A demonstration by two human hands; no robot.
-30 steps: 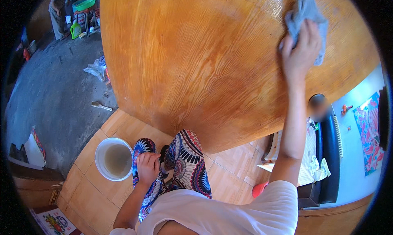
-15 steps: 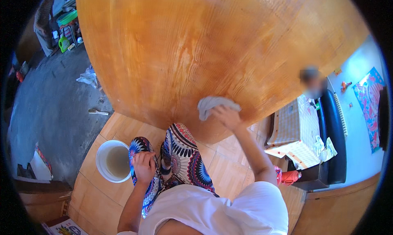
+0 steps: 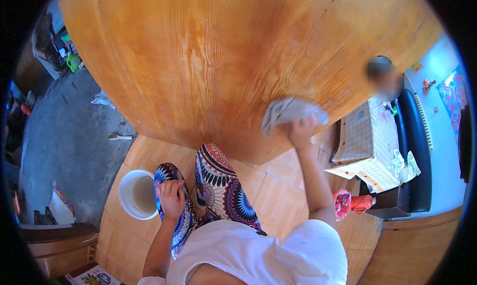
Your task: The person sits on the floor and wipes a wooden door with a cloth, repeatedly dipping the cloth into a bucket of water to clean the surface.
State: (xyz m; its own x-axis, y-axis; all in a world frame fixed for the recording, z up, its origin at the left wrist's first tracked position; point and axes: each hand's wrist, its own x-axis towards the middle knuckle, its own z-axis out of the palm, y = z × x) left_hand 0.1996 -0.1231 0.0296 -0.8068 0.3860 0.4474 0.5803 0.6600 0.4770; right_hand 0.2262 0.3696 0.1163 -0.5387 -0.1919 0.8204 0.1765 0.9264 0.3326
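Note:
A large glossy wooden door panel fills the upper middle of the view. Against its lower right part, my right hand grips a damp-looking grey cloth, which spreads out ahead of the fingers; some fingertips are hidden in it. My left hand holds nothing and rests on my left knee, fingers laid over the patterned trousers. Just left of that knee stands a white bucket with cloudy water in it.
On the grey floor at left lie a brush and a crumpled plastic bag. To the right are a cloth-covered table, a black sofa and a red flask. A blurred person's head shows beyond the panel's right edge.
My right hand has slid the cloth rightward and slightly up across the panel. The left hand stays on the knee. The view has shifted slightly.

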